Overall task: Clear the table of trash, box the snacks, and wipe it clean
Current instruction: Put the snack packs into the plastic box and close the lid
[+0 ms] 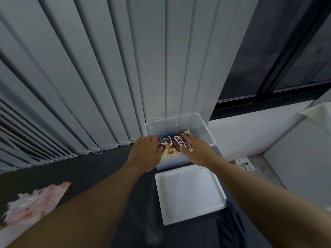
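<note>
A clear plastic box (pixel 204 130) stands at the far edge of the dark table (pixel 93 169), against the blinds. Both my hands hold a brown Koko Krunch snack pack (pixel 176 143) over the box's front half. My left hand (pixel 146 152) grips its left end, thumb on top. My right hand (pixel 196 148) holds its right end, fingers curled over the pack. A blue item (pixel 167 136) shows inside the box behind the pack. The box's white lid (pixel 189 193) lies flat on the table, just in front of the box.
A crumpled pink-and-white plastic bag (pixel 34 203) lies at the table's left front. Dark cloth (pixel 231 228) sits by the lid's near right corner. A white socket with a cable (pixel 244 162) is on the floor to the right. Vertical blinds (pixel 89 77) hang behind.
</note>
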`<action>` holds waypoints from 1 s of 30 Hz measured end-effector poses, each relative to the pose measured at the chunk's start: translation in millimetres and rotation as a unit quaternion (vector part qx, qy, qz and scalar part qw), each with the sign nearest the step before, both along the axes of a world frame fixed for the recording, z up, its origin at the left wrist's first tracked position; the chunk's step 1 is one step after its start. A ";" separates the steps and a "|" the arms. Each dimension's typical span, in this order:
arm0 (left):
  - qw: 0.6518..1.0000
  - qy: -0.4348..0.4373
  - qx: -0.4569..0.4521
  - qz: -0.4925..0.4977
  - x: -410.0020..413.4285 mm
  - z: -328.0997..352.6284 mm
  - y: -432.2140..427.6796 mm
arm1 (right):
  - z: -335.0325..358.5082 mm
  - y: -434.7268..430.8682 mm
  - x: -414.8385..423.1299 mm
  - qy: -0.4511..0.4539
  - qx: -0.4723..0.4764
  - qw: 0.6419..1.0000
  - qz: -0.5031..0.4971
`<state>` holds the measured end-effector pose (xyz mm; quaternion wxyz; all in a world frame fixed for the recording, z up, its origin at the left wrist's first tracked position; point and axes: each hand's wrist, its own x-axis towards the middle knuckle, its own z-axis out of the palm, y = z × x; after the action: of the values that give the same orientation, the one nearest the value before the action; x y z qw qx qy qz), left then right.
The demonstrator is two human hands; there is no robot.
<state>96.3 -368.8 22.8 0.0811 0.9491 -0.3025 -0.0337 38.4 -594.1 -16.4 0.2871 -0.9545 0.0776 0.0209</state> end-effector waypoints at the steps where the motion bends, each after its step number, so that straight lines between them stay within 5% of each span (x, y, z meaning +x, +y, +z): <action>1: 1.000 -0.017 -0.016 -0.007 -5.6 0.2 -0.1 | 0.9 1.0 -6.7 -0.007 0.006 1.000 -0.004; 11: 0.992 0.009 -0.095 -0.080 -65.1 -35.9 1.3 | -18.6 4.3 -75.0 -0.136 -0.063 0.988 -0.033; 15: 0.991 0.133 -0.006 -0.003 -79.3 -63.2 4.3 | -37.7 0.3 -102.0 -0.030 -0.058 0.995 -0.080; 21: 0.946 0.301 0.099 0.069 -92.6 -99.3 11.0 | -71.6 -2.7 -123.8 0.159 -0.059 0.973 -0.154; 25: 0.915 0.392 0.048 0.077 -101.6 -114.0 10.3 | -86.5 0.3 -126.1 0.179 -0.034 0.970 -0.159; 30: 0.927 0.351 -0.083 0.107 -116.2 -118.1 -9.5 | -88.7 15.7 -112.6 0.112 0.008 0.972 -0.208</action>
<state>-19.9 -378.3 -95.3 0.2635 0.8933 -0.1528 -0.3306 -74.2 -578.4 -105.1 0.2819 -0.9066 0.3065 0.0681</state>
